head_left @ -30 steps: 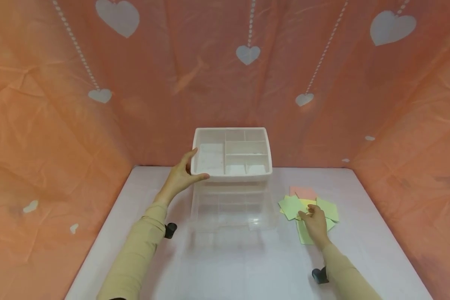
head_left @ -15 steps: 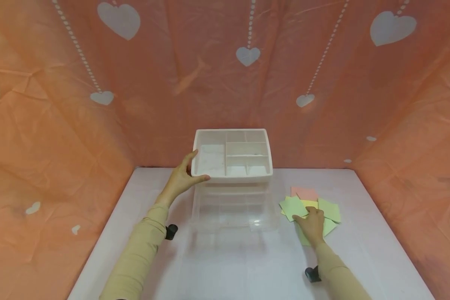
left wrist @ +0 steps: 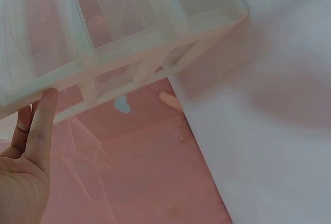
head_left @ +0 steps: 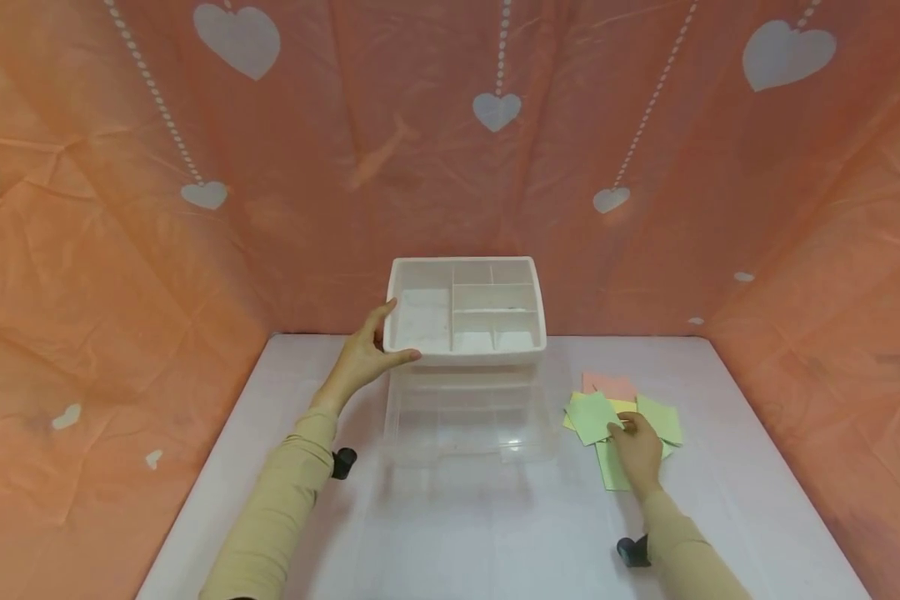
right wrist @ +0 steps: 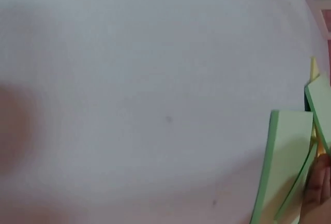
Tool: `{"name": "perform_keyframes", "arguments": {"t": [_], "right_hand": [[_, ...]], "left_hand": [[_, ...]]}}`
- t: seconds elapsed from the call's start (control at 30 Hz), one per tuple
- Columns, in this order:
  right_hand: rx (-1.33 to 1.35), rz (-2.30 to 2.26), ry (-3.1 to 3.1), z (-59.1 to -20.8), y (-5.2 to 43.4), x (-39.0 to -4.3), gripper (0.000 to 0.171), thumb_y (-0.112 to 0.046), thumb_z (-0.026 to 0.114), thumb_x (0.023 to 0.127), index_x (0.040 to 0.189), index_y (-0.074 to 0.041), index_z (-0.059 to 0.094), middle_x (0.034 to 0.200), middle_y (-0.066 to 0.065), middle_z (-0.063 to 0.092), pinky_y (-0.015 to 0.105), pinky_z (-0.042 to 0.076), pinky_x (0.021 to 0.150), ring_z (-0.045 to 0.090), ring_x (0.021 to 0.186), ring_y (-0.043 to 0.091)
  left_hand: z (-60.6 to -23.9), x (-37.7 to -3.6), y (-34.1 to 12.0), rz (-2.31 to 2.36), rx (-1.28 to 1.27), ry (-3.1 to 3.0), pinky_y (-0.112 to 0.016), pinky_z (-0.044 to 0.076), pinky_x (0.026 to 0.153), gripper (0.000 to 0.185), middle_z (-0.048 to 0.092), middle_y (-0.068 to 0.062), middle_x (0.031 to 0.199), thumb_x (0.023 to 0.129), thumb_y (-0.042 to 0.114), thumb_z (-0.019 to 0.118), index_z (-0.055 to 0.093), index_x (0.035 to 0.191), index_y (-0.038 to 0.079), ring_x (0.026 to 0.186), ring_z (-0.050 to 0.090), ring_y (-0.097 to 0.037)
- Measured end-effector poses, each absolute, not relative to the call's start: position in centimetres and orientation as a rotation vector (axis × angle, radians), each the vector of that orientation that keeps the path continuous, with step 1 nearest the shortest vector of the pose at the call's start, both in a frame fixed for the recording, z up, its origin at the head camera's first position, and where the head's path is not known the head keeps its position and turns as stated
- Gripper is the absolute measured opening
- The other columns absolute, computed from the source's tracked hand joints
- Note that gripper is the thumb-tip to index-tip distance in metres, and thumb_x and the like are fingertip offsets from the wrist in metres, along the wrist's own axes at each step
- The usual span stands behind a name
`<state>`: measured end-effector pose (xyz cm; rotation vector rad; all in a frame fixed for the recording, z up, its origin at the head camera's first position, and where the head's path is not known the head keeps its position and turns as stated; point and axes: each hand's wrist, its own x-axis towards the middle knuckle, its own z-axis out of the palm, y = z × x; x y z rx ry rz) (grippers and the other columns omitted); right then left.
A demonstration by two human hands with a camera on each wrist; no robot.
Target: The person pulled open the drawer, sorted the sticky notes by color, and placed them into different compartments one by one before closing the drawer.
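On the white table (head_left: 495,533), left hand (head_left: 360,358) grips the white compartmented plastic tray (head_left: 465,310); right hand (head_left: 636,448) pinches a pale green square paper note (head_left: 591,417).

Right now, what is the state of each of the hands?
Left hand: grips the white organizer tray at its left edge.
Right hand: pinches a green note pad.
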<state>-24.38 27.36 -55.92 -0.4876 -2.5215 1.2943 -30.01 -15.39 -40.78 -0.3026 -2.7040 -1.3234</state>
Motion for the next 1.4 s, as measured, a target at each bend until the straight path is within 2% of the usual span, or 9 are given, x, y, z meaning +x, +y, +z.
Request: {"name": "perform_keyframes", "arguments": {"t": [0.1, 0.2, 0.33, 0.43, 0.63, 0.8, 1.07, 1.4], "right_hand": [[-0.499, 1.374, -2.457, -55.7, 27.7, -24.2, 0.025, -0.015, 0.063, 0.088, 0.109, -0.001, 0.063, 0.096, 0.018, 0.064, 0.018, 0.044, 0.068, 0.059, 0.077, 0.008], [-0.505, 1.513, -2.384, -55.2, 28.1, -24.1, 0.026, -0.014, 0.062, 0.089, 0.11, 0.001, 0.063, 0.086, -0.001, 0.063, 0.011, 0.047, 0.063, 0.054, 0.066, -0.007], [-0.517, 1.671, -2.3, -54.6, 28.5, -23.9, 0.029, -0.014, 0.06, 0.091, 0.115, 0.003, 0.06, 0.075, -0.023, 0.055, 0.009, 0.048, 0.066, 0.055, 0.067, -0.009], [-0.533, 1.719, -2.275, -54.0, 28.8, -23.6, 0.032, -0.016, 0.06, 0.091, 0.117, 0.003, 0.059, 0.073, -0.029, 0.055, 0.009, 0.049, 0.067, 0.057, 0.069, -0.009], [-0.555, 1.824, -2.231, -52.7, 28.9, -23.0, 0.04, -0.02, 0.061, 0.091, 0.122, 0.004, 0.056, 0.079, -0.026, 0.058, 0.011, 0.05, 0.072, 0.058, 0.073, -0.008], [-0.587, 1.891, -2.192, -51.6, 28.5, -22.6, 0.039, -0.02, 0.061, 0.091, 0.122, 0.003, 0.057, 0.082, -0.025, 0.06, 0.012, 0.05, 0.073, 0.059, 0.074, -0.006], [-0.513, 2.051, -1.957, -49.5, 27.5, -21.9, 0.021, -0.013, 0.066, 0.086, 0.105, -0.006, 0.069, 0.083, -0.018, 0.066, 0.01, 0.048, 0.071, 0.06, 0.071, -0.001], [-0.303, 2.16, -1.661, -45.6, 26.0, -21.7, 0.01, 0.0, 0.064, 0.085, 0.09, -0.005, 0.072, 0.078, -0.006, 0.069, 0.015, 0.05, 0.065, 0.06, 0.066, 0.005]], "left_hand": [[-40.8, -30.0, -15.4, -1.323, -0.304, -2.706, -0.03, 0.04, 0.065, 0.097, 0.048, -0.004, 0.079, 0.064, 0.053, 0.078, 0.026, 0.144, 0.041, 0.071, 0.044, -0.018], [-40.8, -30.1, -15.4, -1.32, -0.307, -2.7, -0.03, 0.04, 0.064, 0.096, 0.048, -0.004, 0.078, 0.064, 0.053, 0.079, 0.026, 0.144, 0.041, 0.07, 0.045, -0.018], [-40.8, -30.2, -15.4, -1.321, -0.308, -2.693, -0.031, 0.04, 0.064, 0.096, 0.047, -0.004, 0.077, 0.065, 0.052, 0.079, 0.026, 0.144, 0.041, 0.069, 0.045, -0.019], [-40.8, -30.2, -15.4, -1.311, -0.311, -2.696, -0.031, 0.04, 0.064, 0.096, 0.047, -0.004, 0.078, 0.065, 0.052, 0.079, 0.026, 0.144, 0.04, 0.069, 0.045, -0.019], [-40.8, -30.3, -15.5, -1.299, -0.313, -2.704, -0.031, 0.04, 0.065, 0.096, 0.046, -0.004, 0.078, 0.066, 0.051, 0.078, 0.025, 0.145, 0.039, 0.071, 0.044, -0.019], [-41.0, -30.3, -15.5, -1.302, -0.318, -2.71, -0.031, 0.039, 0.065, 0.096, 0.043, -0.004, 0.079, 0.066, 0.052, 0.078, 0.024, 0.145, 0.04, 0.072, 0.042, -0.019], [-41.0, -30.3, -15.4, -1.308, -0.326, -2.712, -0.031, 0.038, 0.066, 0.097, 0.043, -0.004, 0.08, 0.066, 0.053, 0.078, 0.023, 0.145, 0.041, 0.073, 0.042, -0.018], [-41.0, -30.3, -15.4, -1.295, -0.323, -2.704, -0.03, 0.039, 0.066, 0.096, 0.046, -0.004, 0.08, 0.066, 0.05, 0.079, 0.024, 0.145, 0.04, 0.072, 0.043, -0.018]]}}
